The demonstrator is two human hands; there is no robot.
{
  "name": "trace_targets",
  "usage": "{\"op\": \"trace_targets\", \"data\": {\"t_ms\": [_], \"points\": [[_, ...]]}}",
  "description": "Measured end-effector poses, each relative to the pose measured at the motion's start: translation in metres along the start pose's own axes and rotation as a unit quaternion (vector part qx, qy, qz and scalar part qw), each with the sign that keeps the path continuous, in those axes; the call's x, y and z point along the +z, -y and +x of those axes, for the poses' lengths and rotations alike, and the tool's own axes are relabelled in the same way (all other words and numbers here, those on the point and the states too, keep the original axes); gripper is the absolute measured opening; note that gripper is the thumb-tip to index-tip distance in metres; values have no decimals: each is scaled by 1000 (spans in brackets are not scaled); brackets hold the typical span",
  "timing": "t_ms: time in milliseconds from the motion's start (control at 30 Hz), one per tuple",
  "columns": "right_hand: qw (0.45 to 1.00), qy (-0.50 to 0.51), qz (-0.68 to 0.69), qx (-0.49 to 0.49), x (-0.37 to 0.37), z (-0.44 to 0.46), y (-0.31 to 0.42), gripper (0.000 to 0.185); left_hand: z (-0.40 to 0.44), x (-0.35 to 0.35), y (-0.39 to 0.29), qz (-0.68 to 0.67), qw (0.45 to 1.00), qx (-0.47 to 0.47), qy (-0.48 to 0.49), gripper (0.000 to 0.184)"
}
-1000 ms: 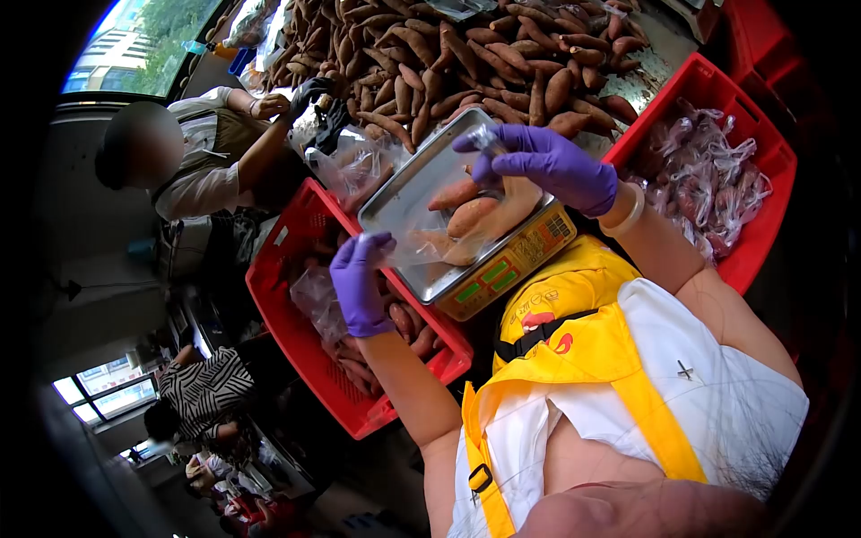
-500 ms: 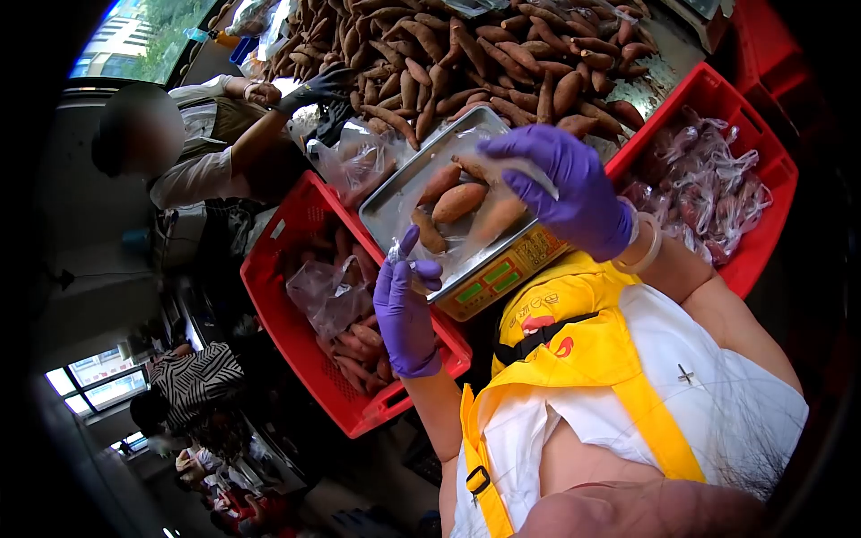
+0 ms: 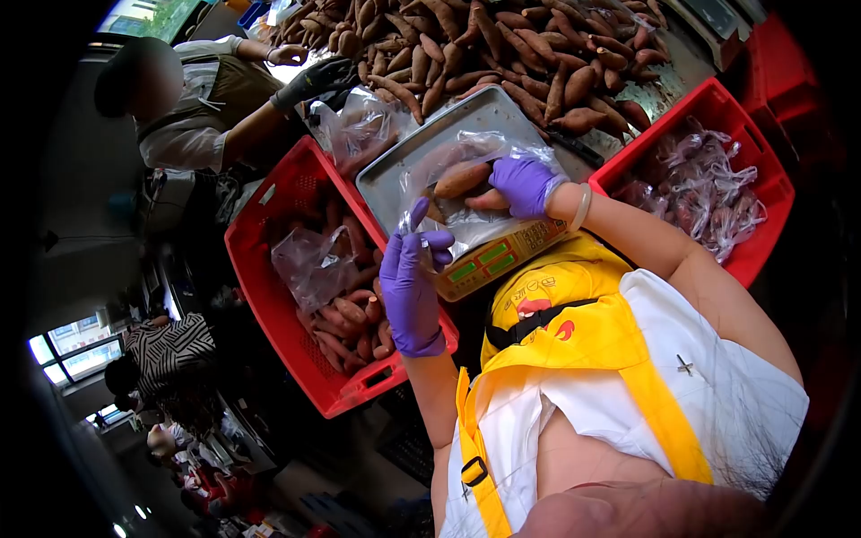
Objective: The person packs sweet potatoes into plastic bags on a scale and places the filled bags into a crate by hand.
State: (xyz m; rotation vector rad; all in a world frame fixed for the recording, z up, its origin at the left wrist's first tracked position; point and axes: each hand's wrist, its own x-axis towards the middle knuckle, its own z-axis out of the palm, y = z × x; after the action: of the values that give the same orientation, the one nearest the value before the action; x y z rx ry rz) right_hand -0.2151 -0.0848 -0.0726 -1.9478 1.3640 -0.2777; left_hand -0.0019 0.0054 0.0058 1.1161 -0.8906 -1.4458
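Observation:
A clear plastic bag [image 3: 420,183] with several sweet potatoes [image 3: 463,179] lies on the metal tray of a scale [image 3: 485,262]. My left hand [image 3: 413,287], in a purple glove, pinches the bag's edge at the tray's near left corner. My right hand [image 3: 526,186], gloved in purple too, is closed at the bag's right side, against the sweet potatoes; its fingertips are hidden, so what it grips cannot be made out.
Left of the scale stands a red crate [image 3: 308,363] of sweet potatoes; another red crate [image 3: 769,203] at right holds filled bags. Behind is a large sweet potato pile [image 3: 502,45]. A co-worker [image 3: 215,99] in dark gloves stands at left.
My right hand has moved down from above the tray to the bag's contents and closed. My left hand keeps the bag's edge. The co-worker's gloved hand has shifted, and the whole view has tilted slightly.

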Motion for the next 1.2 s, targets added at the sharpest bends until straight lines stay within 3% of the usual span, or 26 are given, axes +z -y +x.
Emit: {"op": "trace_targets", "data": {"t_ms": [100,167,233,300,433,500,533,567,633,667,700,733,767,833,967,1067,1200], "points": [[996,20,-23,-86,-25,-8,-4,45,1,-10,-3,69,996,38,-32,38],[991,-4,109,-80,-49,-14,6,44,2,-14,-8,60,993,59,-81,35],[929,62,358,-71,-68,-14,14,45,2,-21,-13,123,981,96,-112,36],[876,66,465,-106,-85,-19,44,46,-1,-13,-19,192,953,148,-181,48],[899,104,405,-128,-81,-17,114,51,-12,3,-34,187,941,241,-147,65],[856,153,441,-223,-65,-18,140,54,-11,0,-33,-9,982,186,15,63],[882,160,379,-231,-64,-20,149,55,-14,-4,-31,-66,984,167,6,68],[889,143,357,-247,-56,-18,148,55,-18,-30,-24,-173,982,59,54,65],[846,160,439,-257,-55,-14,136,49,-22,-60,-12,-310,946,17,89,60],[855,123,428,-266,-58,-10,127,46,-27,-72,-6,-313,946,17,85,60],[863,88,415,-275,-63,-9,119,43,-33,-82,0,-344,938,-3,39,58],[858,97,461,-205,-75,-16,114,38,-38,-94,8,-373,928,-24,-6,56],[865,84,450,-206,-81,-11,101,36,-43,-112,21,-375,927,-23,-11,56],[849,41,477,-225,-88,-9,78,35,-50,-152,59,-502,856,-78,-94,50],[861,5,467,-203,-97,-18,52,32,-65,-220,149,-519,788,-134,-302,28],[873,-31,455,-171,-98,-23,29,30,-70,-241,178,-513,761,-152,-367,18],[877,-46,459,-135,-102,-35,7,31,-73,-253,168,-501,745,-149,-414,22]]}}
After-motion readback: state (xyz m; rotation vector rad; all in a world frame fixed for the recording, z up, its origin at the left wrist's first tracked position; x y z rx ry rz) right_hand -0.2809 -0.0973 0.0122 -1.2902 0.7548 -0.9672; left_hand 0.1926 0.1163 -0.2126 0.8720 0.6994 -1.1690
